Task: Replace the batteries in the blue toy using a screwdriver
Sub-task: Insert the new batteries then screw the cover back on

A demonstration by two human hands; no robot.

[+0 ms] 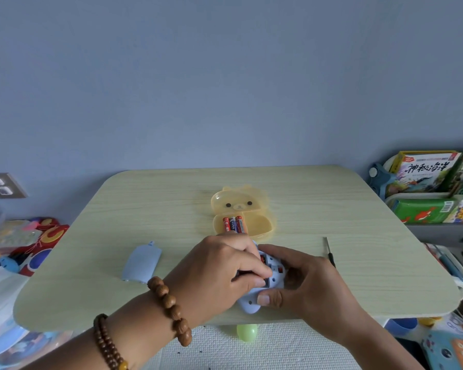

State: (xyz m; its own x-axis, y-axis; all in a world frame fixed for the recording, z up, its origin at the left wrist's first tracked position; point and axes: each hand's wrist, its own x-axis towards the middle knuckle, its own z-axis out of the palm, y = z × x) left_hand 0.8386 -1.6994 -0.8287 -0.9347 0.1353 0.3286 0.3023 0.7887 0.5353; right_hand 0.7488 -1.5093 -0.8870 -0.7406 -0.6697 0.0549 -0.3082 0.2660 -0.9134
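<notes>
In the lower left of the frame, the battery cover [142,263] lies alone on the desk [358,236], well apart from the hands, with its long axis running from near to far and leaning a little to the right. A little right of it, in the lower centre, the left hand [219,265] comes in from the lower left; its fingers are curled down into the open battery compartment of the blue toy [251,300] and seem to pinch a battery there, but the fingers hide it, so I cannot tell for sure. The toy lies on the desk near the front edge, between both hands. The right hand [305,281] holds the toy from the right side, its thumb pressed on the lower shell.

Just behind the hands, toward the centre of the frame, the yellow bear-shaped case [262,225] stands open with three batteries [234,224] inside, their long axes pointing toward the hands. In my judgement the left hand is nearer to them. At the right, the screwdriver [329,249] lies just behind the right hand.
</notes>
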